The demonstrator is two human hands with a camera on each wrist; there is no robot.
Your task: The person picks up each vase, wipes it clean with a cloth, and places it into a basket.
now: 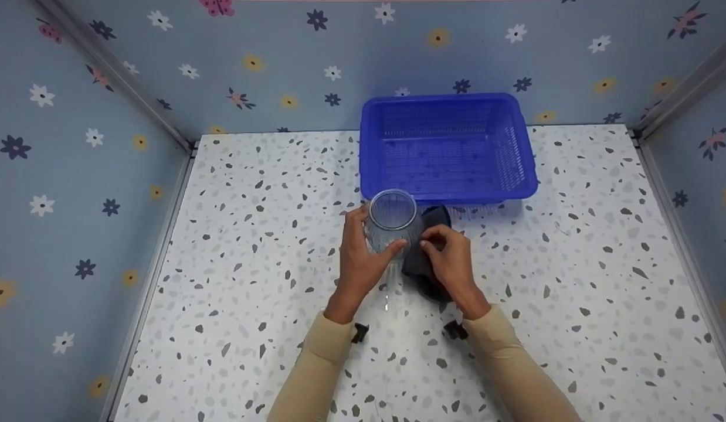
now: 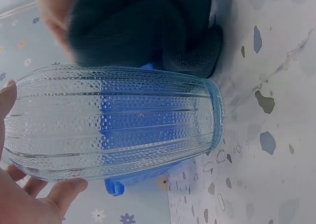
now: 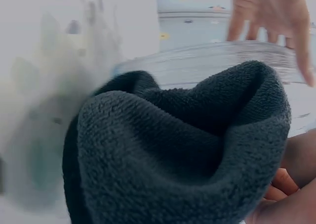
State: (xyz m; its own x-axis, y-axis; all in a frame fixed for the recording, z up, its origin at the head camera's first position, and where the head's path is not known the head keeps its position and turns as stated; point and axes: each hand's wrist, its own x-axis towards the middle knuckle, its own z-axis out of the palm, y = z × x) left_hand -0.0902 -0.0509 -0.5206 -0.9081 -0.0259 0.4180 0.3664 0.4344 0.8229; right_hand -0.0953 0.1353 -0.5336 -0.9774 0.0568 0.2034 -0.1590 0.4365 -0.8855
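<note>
Two hands wiping a ribbed glass jar.
Left hand [image 1: 358, 258] grips the jar [image 1: 392, 225]; right hand [image 1: 451, 261] pinches a dark cloth [image 1: 436, 220] against its side; blue basket [image 1: 451, 190] sits empty.

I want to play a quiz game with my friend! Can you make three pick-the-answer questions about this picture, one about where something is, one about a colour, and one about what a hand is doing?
1. Where is the basket?
A. behind the glass jar, by the back wall
B. on the person's arm
C. under the jar

2. What colour is the cloth?
A. yellow
B. dark grey
C. white

3. What is the left hand doing?
A. lying flat on the table
B. reaching into the basket
C. gripping the glass jar

Answers: 1 A, the head view shows it past the jar, near the flowered wall. 2 B, the right wrist view shows dark fluffy fabric. 3 C, its fingers wrap round the jar while the right hand presses the cloth against it.
</note>
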